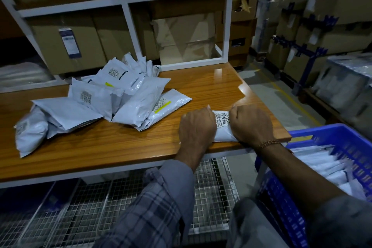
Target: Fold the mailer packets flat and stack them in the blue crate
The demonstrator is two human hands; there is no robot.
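Hands (196, 127) (250, 124) gripping mailer packet (222, 125)

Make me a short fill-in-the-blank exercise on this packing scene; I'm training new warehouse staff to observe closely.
1. Both the left hand and the right hand press one mailer packet against the ____ table.
2. The crate at the table's right end is ____ in colour.
3. The pile of unfolded packets lies to the ____ of the hands.
4. The right wrist wears a beaded ____.

Missing words: wooden; blue; left; bracelet
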